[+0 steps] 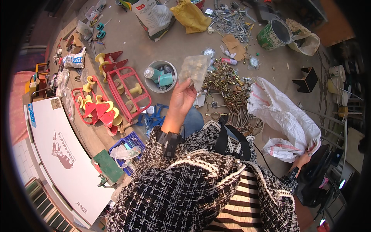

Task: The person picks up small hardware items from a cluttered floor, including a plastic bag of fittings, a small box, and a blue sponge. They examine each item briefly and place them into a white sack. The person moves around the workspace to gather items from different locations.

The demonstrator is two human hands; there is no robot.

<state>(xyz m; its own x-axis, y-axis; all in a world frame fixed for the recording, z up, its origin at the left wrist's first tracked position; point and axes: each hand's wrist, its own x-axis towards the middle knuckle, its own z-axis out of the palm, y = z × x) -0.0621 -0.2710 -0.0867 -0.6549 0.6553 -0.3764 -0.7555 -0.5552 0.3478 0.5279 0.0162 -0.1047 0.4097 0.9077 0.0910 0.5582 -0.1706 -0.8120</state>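
Note:
My left hand (181, 99) is raised in front of me, its fingers closed on a clear plastic bag (194, 69). Small yellowish pieces show through the plastic, too blurred to name. Low on the right, my right hand (303, 160) grips the edge of a white woven sack (276, 112) with faint red stripes. The sack stretches away from that hand toward a tangled heap of metal clamps and hoses (228, 85), and its contents are hidden. Just left of the plastic bag stands a grey bucket (159, 89) with spray cans and round containers inside.
Red frames with yellow rollers (125, 91) and blue plastic pieces (152, 120) lie to the left, beside a blue crate (129, 149) and a white board (63, 158). Farther off are loose metal fittings (232, 23), a yellow sack (191, 17) and a green-and-white bucket (270, 36).

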